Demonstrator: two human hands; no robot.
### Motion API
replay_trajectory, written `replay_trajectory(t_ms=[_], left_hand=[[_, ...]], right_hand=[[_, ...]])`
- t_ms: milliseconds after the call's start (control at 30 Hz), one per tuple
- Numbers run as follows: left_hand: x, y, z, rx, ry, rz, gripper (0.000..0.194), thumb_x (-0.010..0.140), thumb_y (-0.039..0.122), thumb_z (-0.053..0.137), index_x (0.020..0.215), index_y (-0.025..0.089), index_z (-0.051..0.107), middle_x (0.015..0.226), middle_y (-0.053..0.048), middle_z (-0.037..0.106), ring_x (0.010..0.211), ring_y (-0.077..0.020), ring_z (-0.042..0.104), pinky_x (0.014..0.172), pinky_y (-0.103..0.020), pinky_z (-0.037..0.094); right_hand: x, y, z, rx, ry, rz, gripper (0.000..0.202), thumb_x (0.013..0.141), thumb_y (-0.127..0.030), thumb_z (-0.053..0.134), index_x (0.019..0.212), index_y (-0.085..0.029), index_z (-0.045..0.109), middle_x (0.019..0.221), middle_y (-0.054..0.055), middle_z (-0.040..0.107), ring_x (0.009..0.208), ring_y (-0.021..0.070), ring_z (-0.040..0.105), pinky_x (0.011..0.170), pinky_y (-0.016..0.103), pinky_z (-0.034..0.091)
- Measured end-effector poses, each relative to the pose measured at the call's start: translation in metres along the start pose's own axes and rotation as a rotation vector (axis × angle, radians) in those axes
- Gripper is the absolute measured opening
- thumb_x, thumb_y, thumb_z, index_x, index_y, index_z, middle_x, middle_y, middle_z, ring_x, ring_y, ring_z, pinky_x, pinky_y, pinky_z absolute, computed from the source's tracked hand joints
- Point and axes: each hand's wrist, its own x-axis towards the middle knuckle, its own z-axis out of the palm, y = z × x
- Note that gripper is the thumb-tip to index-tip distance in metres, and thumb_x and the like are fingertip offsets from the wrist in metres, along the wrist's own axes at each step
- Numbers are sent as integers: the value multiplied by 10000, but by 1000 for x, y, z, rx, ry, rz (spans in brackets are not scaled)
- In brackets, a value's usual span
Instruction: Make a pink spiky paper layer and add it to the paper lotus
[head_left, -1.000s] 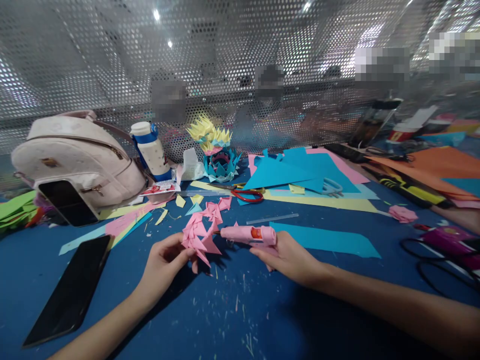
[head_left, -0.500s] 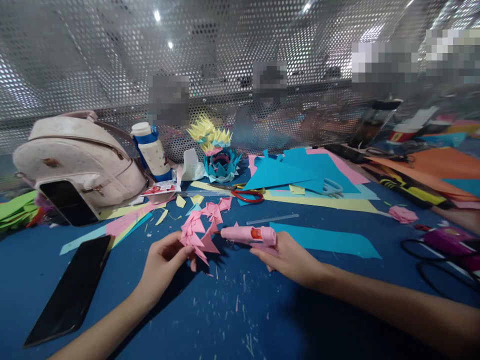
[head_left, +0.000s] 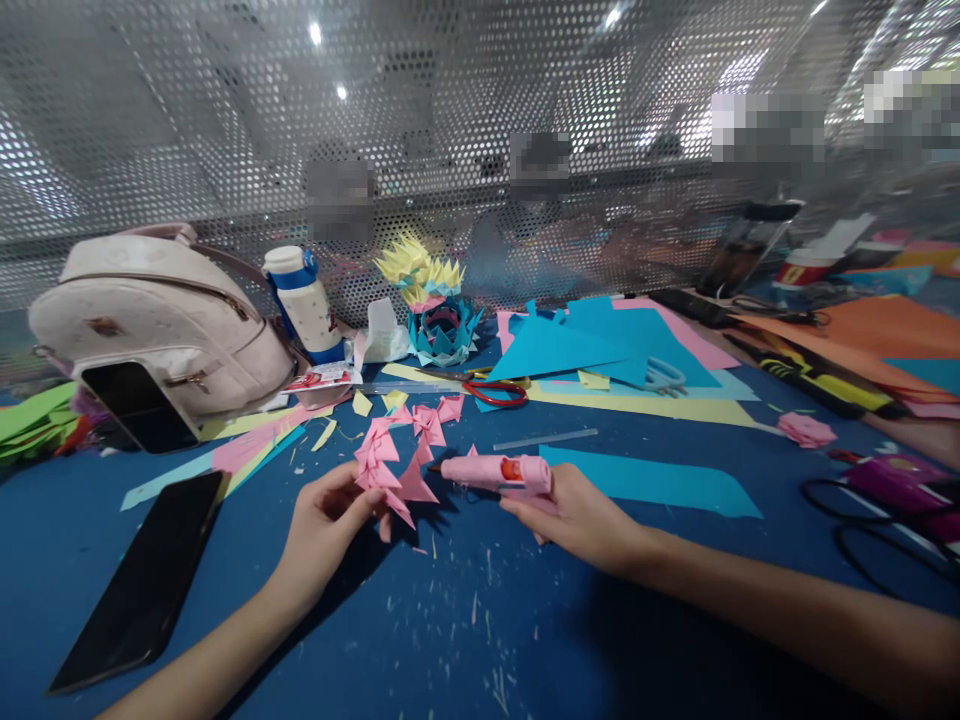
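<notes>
My left hand [head_left: 337, 510] pinches the lower left part of a pink folded-paper chain [head_left: 381, 455], a curved strip of pointed pieces. Its far end curls away toward the table's back. My right hand [head_left: 581, 515] is wrapped round the handle of a pink hot glue gun [head_left: 499, 472], which points left. The gun's dark nozzle is close to the chain's right-hand points; whether it touches them I cannot tell. Just behind the chain lie small yellow paper scraps [head_left: 362, 403] and a pair of red-handled scissors [head_left: 495, 393].
Left stand a cream backpack [head_left: 165, 310], a bottle [head_left: 304, 305] and two phones, one lying flat [head_left: 142, 580]. Behind is a blue and yellow paper model [head_left: 442, 325]. Blue sheets [head_left: 585, 340], a blue strip [head_left: 652, 480] and a purple glue gun [head_left: 900, 490] lie right.
The pink paper chain has turned slightly in my left hand, its left side shifting a little left and its curve opening wider. The glue gun has hardly moved.
</notes>
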Motion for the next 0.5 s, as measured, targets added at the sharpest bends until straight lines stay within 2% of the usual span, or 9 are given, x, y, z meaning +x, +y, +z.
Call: replay_trajectory(t_ms=[233, 500], left_hand=[[-1, 0, -1, 25, 1, -2, 246, 892, 343, 601, 757, 143, 647, 568, 8, 644, 503, -120, 591, 591, -225, 447], [-1, 1, 1, -8, -32, 1, 252, 883, 350, 608, 737, 147, 637, 568, 1, 648, 489, -129, 600, 591, -242, 472]], right_hand=[[0, -1, -1, 66, -43, 16, 310, 891, -342, 518, 713, -141, 674, 498, 0, 529, 459, 96, 427, 420, 219, 310], [-2, -8, -6, 191, -21, -13, 261, 868, -345, 588, 944, -145, 739, 472, -29, 462, 437, 82, 351, 389, 204, 285]])
